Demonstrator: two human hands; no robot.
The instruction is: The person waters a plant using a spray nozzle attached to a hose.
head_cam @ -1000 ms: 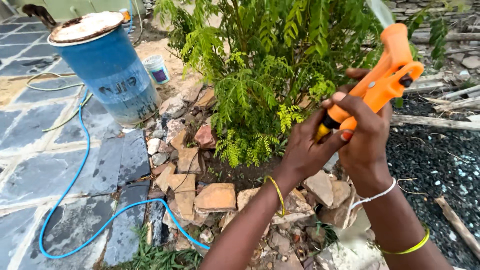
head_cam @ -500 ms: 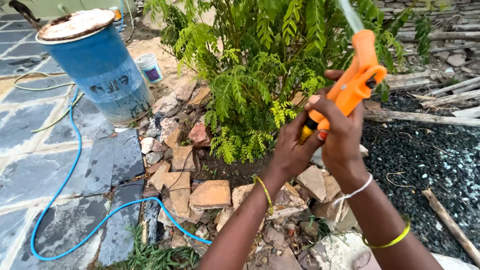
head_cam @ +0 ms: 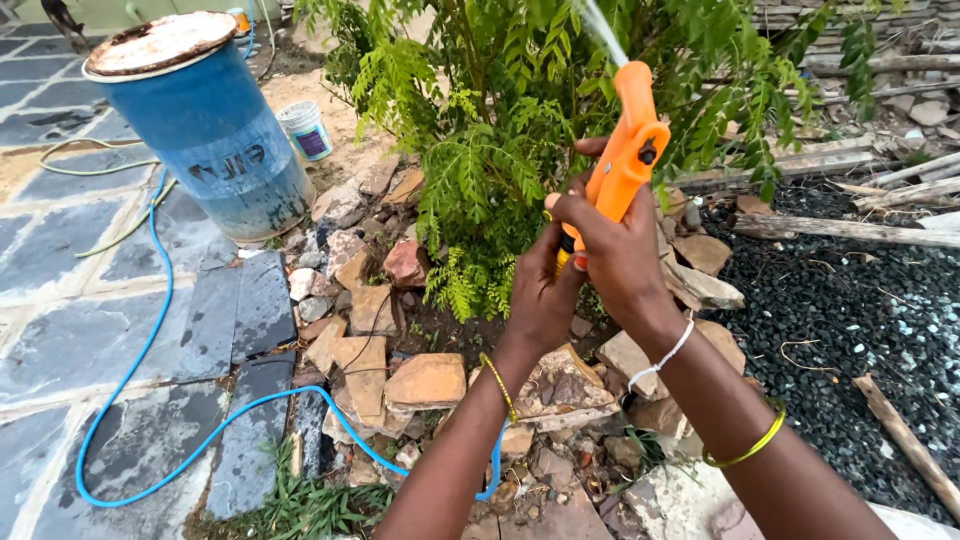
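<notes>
Right now your right hand [head_cam: 620, 255] has its fingers wrapped tight round the grip of the orange nozzle [head_cam: 625, 150], thumb across the front. Your left hand [head_cam: 540, 295] closes its fingers on the lower end, where a yellow-and-black fitting shows just below the orange plastic. The nozzle is smooth moulded plastic with a dark pin at its pivot; it tilts up and away from you, its tip among the leaves, and a thin jet of water [head_cam: 600, 25] leaves the tip. Thin yellow bangles sit on both your forearms, a white cord on the right wrist.

Ahead stands the bush [head_cam: 520, 110], feathery green leaflets on slender stems. Rough tan and reddish stones [head_cam: 425, 380] ring its base. A glossy blue hose [head_cam: 150, 330] loops over the grey slate paving [head_cam: 90, 340] and runs under your left forearm. Up left stands a blue plastic drum [head_cam: 215, 130] with a rusty round lid and dark lettering on its side; beside it sits a small white pail [head_cam: 305, 130] with a purple label. Dark gravel [head_cam: 860, 300] with weathered wooden laths lies on the right.
</notes>
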